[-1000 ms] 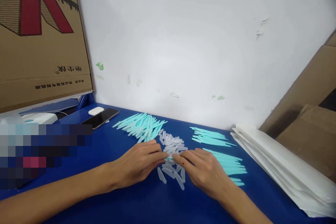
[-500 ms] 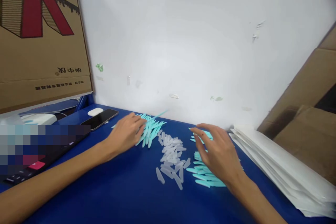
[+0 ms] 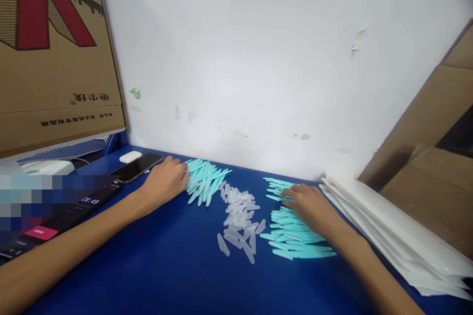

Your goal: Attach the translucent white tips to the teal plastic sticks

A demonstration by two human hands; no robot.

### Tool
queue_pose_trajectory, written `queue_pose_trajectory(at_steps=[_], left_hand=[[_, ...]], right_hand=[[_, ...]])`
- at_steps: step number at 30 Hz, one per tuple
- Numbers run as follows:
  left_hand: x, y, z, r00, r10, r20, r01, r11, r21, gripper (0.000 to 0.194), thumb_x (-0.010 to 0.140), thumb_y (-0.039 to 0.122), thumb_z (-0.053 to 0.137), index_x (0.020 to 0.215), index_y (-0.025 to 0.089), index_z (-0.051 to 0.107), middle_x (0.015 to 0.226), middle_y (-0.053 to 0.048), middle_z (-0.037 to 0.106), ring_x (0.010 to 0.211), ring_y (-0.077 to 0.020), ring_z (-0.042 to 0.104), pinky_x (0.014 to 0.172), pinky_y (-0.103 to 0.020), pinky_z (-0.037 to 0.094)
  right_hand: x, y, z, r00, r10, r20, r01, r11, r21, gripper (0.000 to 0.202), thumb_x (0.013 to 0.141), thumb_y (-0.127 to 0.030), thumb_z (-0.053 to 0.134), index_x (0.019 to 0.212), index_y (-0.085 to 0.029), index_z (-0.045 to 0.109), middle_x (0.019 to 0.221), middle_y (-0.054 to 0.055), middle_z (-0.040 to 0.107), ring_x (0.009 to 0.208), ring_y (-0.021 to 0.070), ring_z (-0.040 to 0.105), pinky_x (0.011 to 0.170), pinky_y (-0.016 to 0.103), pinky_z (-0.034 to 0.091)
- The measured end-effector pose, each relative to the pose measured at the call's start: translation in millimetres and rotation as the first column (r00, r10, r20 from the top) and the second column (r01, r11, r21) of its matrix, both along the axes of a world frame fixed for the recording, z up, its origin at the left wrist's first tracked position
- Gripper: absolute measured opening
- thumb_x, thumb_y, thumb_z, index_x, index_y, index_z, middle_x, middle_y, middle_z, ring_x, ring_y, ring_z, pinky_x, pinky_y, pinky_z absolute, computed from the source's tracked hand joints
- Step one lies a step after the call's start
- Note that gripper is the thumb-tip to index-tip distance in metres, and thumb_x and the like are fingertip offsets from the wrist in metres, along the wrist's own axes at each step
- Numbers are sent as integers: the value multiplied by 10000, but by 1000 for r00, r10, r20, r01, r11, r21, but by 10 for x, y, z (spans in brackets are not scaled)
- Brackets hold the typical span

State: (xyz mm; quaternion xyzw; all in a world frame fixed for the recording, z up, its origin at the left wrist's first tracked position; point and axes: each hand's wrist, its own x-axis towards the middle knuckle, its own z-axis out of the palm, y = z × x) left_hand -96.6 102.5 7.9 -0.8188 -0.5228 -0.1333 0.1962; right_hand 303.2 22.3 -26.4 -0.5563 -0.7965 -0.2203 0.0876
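My left hand (image 3: 165, 180) is at the left edge of a loose, criss-crossed heap of slim turquoise plastic sticks (image 3: 205, 182). Its fingers are curled and pressed together, with the fingertips partly hidden at the heap, so I cannot make out what they hold. My right hand (image 3: 308, 205) lies low over a second group of turquoise sticks (image 3: 291, 229), which are laid roughly side by side. Its fingers reach forward, thumb and index a little apart, touching the sticks near the upper rows. Between the two groups lie many small translucent plastic sleeves (image 3: 240, 211), spread in a strip.
A phone (image 3: 140, 167) and a white rounded case (image 3: 130, 157) lie on the blue table (image 3: 177, 270) at the left, beside a darker phone screen (image 3: 74, 216). White envelopes (image 3: 391, 231) are stacked at the right. Cardboard boxes (image 3: 62, 74) flank the white wall (image 3: 236, 59).
My left hand has drawn left, off the heap, and a raised, blurred turquoise stick there no longer shows. My right hand has lowered onto the right group from above it. The view has shifted slightly.
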Motion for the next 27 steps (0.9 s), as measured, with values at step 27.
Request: queue_pose_trajectory(at_steps=[27], left_hand=[[427, -777, -103, 575, -805, 150, 816, 549, -183, 76, 985, 176, 520, 1018, 191, 588, 957, -53, 624, 874, -184, 551, 683, -268, 455]], right_hand=[[-848, -346, 315, 940, 341, 15, -340, 933, 116, 173, 1005, -148, 474, 1147, -185, 565, 873, 46, 642, 796, 210, 602, 781, 360, 429]])
